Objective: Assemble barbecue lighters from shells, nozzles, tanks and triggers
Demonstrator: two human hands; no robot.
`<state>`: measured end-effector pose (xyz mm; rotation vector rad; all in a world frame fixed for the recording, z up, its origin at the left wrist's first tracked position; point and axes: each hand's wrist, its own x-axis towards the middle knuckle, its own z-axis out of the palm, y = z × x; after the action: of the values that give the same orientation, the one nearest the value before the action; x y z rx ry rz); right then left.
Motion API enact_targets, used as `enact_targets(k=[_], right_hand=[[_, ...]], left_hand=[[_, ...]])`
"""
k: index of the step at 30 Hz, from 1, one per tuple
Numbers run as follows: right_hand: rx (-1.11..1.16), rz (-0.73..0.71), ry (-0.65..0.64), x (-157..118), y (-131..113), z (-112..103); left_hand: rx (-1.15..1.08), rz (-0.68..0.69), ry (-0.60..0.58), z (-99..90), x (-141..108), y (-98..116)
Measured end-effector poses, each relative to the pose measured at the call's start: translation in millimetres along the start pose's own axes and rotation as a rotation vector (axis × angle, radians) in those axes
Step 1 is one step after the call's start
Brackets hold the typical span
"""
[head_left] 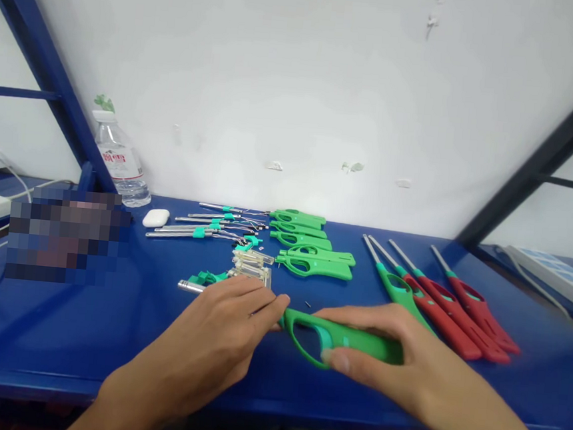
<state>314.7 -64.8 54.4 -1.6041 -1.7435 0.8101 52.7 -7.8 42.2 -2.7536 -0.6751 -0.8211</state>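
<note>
A green long-nosed lighter lies across both my hands near the front of the blue table. My right hand is closed around its handle, with the thumb at the teal trigger in the loop. At the lighter's front end, the fingers of my left hand are closed and hide the part they grip. A silver metal tube end shows beyond my left hand; whether it belongs to this lighter is hidden. Clear fuel tanks and teal plastic pieces lie just behind my left hand.
Several green handle shells and metal tubes with wires lie toward the wall. Red lighters and another green lighter are at right. A water bottle and white case stand left, beside a blurred patch.
</note>
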Motion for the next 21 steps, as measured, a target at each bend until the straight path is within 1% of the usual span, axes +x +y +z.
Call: enact_targets(k=[3, 5, 8, 10, 13, 15, 17, 18, 19, 21], right_hand=[[-0.088, -0.075, -0.049, -1.2, 2.7, -5.0], [-0.099, -0.077, -0.064, -1.6, 4.8, -7.8], [-0.085, -0.037, -0.121, -0.5, 7.4, -9.4], [-0.066, -0.009, -0.148, 1.6, 7.1, -8.3], [0.030, 0.059, -0.143, 7.0, 1.9, -4.9], [0.119, 0.154, -0.202, 11.7, -3.1, -4.0], [0.198, 0.222, -0.298, 16.0, -6.6, -6.2], [0.224, 0.212, -0.333, 17.5, -7.3, -8.5], [0.240, 0.173, -0.338, 18.3, -7.2, -11.8], [0.247, 0.049, -0.265, 18.2, -5.0, -19.8]], left_hand=[[-0.139, -0.042, -0.096, 2.0, 1.4, 1.3], [-0.210, -0.057, -0.110, 3.3, 2.2, 2.4], [-0.255, -0.063, -0.111, 6.0, 1.8, 2.9], [-0.246, -0.046, -0.093, 8.1, 0.4, 1.5], [-0.158, -0.024, -0.051, 11.3, -2.2, -2.8], [-0.066, -0.015, -0.034, 12.6, -2.9, -5.7], [-0.013, -0.005, -0.017, 13.1, -2.3, -7.0], [-0.005, -0.008, -0.013, 13.1, -1.8, -6.8], [-0.008, -0.020, -0.015, 12.8, -1.1, -6.2], [-0.025, -0.065, -0.039, 11.9, -0.1, -4.1]])
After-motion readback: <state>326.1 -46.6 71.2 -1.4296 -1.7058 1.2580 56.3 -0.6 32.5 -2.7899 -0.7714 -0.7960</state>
